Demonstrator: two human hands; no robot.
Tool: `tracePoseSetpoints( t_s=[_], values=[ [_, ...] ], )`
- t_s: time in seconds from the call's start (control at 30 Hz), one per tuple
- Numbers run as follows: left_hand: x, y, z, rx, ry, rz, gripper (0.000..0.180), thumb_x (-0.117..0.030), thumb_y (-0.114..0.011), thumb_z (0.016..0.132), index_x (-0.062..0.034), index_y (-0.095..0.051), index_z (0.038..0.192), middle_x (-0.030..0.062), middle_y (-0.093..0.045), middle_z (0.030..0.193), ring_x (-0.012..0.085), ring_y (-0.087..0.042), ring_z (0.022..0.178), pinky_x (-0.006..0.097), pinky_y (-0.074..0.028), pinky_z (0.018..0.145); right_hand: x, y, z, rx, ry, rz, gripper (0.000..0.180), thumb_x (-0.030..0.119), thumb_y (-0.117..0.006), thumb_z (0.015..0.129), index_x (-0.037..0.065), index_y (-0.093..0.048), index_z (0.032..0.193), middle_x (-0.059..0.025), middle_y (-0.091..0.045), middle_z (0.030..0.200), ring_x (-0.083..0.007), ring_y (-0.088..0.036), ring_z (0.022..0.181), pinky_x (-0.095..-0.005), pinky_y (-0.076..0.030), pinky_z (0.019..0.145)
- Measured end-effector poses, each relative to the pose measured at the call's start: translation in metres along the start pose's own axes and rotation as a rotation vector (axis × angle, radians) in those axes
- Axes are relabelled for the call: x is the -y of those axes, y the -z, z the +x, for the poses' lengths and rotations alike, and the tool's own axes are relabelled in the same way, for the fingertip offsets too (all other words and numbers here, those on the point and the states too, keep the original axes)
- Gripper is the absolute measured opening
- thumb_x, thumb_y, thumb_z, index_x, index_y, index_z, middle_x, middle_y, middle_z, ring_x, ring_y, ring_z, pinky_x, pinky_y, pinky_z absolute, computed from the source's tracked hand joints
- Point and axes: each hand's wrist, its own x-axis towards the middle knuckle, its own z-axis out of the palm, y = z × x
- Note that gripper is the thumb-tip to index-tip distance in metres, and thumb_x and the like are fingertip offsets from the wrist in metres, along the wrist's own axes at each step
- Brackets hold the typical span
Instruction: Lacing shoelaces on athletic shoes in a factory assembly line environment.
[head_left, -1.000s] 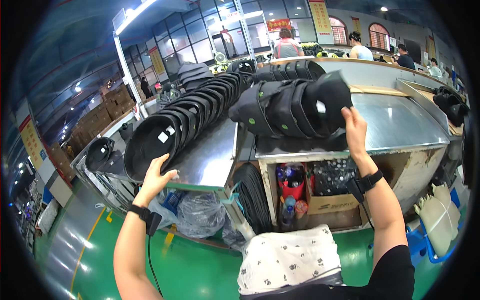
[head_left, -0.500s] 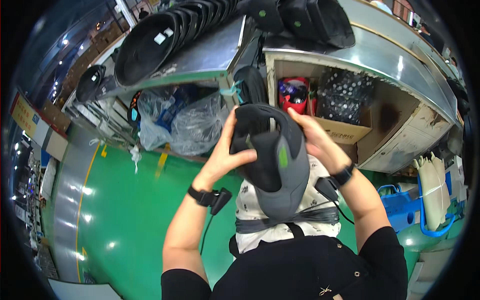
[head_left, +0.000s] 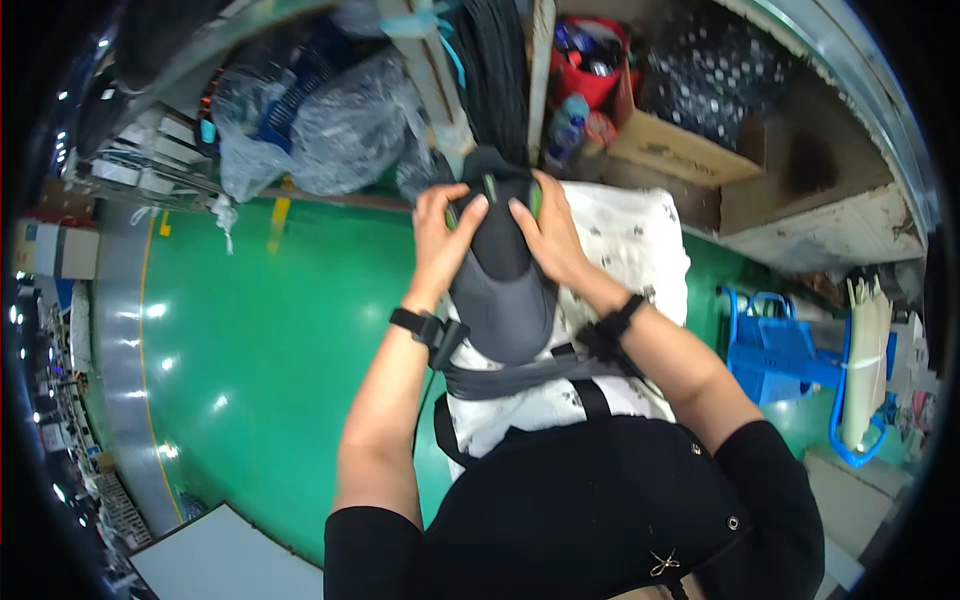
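Straight ahead at twelve o'clock, the grey-black shoe [head_left: 502, 265] sits gripped by fingers of the left hand [head_left: 440, 240] at its ten and right hand [head_left: 557, 238] at its two, apparently being adjusted, which next calls for even pressure.

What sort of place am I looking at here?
Probably a factory workshop, perhaps for footwear: a green floor with yellow markings, stored plastic bags, and a grey-and-black shoe upper, it seems, held by the left hand and right hand.
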Motion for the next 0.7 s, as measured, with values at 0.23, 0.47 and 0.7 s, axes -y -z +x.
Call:
tracePoseSetpoints(
  t_s=[0.23, 0.47, 0.7],
  values=[
    [0.018, -0.026, 0.007, -0.058, 0.223, 0.065, 0.052, -0.048, -0.066, 0.084, -0.0018, -0.06, 0.107, 0.0209, -0.054, 0.113, 0.0364, -0.05, 0.109, 0.042, -0.037, 0.097, -0.031, 0.029, 0.02, 0.418, -0.252, 0.32, 0.068, 0.04, -0.056, 0.092, -0.008, -0.033, 0.135, -0.0295, -0.043, 0.132, -0.0388, -0.043, 0.125, -0.0402, -0.035, 0.104],
    [0.036, 0.0, 0.009, 0.211, 0.332, -0.098, 0.071, -0.053, -0.062, 0.086, 0.0038, -0.047, 0.126, 0.0224, -0.043, 0.129, 0.0354, -0.042, 0.123, 0.039, -0.031, 0.106, 0.004, 0.15, -0.07, 0.997, 0.178, -0.058, 0.026, 0.015, -0.07, 0.079, 0.008, -0.065, 0.103, -0.0095, -0.058, 0.107, -0.0254, -0.056, 0.101, -0.0371, -0.048, 0.082],
    [-0.033, 0.035, -0.004, 0.238, -0.035, 0.12, 0.069, -0.035, -0.071, 0.083, -0.0011, -0.041, 0.135, 0.02, -0.04, 0.135, 0.031, -0.037, 0.13, 0.038, -0.033, 0.106, 0.045, 0.173, -0.051, 0.736, -0.534, 0.478, 0.008, 0.01, -0.056, 0.094, 0.003, -0.056, 0.089, -0.0031, -0.06, 0.077, -0.0104, -0.054, 0.068, -0.0249, -0.044, 0.064]
  ],
)
